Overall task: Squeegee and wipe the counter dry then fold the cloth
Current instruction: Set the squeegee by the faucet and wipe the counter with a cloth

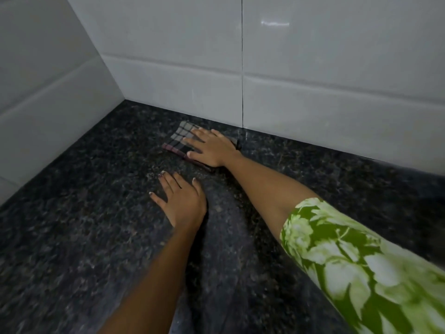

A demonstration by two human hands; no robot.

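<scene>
A folded checked cloth [180,138], grey with dark and reddish lines, lies flat on the dark speckled granite counter [84,225] close to the back wall. My right hand [212,148] rests palm down on it with the fingers spread, covering its right part. My left hand [180,201] lies flat on the bare counter just in front of the cloth, fingers apart, holding nothing. No squeegee is in view.
White tiled walls [313,68] meet in a corner at the back left [125,100] and border the counter on two sides. My right arm wears a green flowered sleeve [361,261]. The counter stretches towards me and to the right.
</scene>
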